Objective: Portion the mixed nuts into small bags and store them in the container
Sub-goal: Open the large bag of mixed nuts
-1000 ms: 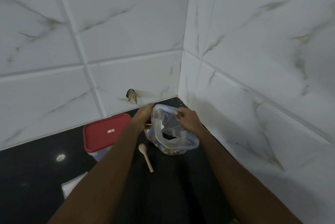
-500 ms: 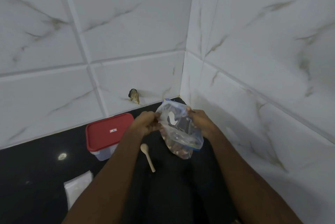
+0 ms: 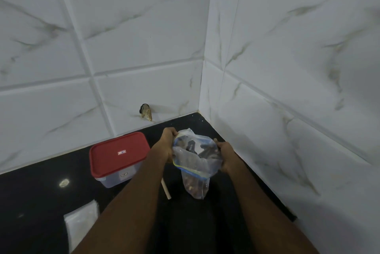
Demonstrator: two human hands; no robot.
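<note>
I hold a clear zip bag of mixed nuts (image 3: 195, 171) above the black counter, its mouth pulled wide. My left hand (image 3: 165, 144) grips the bag's left rim and my right hand (image 3: 225, 156) grips its right rim. The nuts sit in the hanging bottom of the bag. A clear container with a red lid (image 3: 118, 156) stands shut to the left of my left arm. A stack of small clear bags (image 3: 81, 225) lies at the lower left. A wooden spoon (image 3: 165, 190) lies on the counter, its bowl hidden under my left forearm.
White marble-look tiled walls meet in a corner just behind and to the right of the bag. A small dark hole (image 3: 146, 110) marks the back wall near the black counter (image 3: 41, 196).
Both hands have lifted the nut bag off the counter and spread its mouth wider; the bag now hangs with the nuts at its bottom. The view has shifted slightly.
</note>
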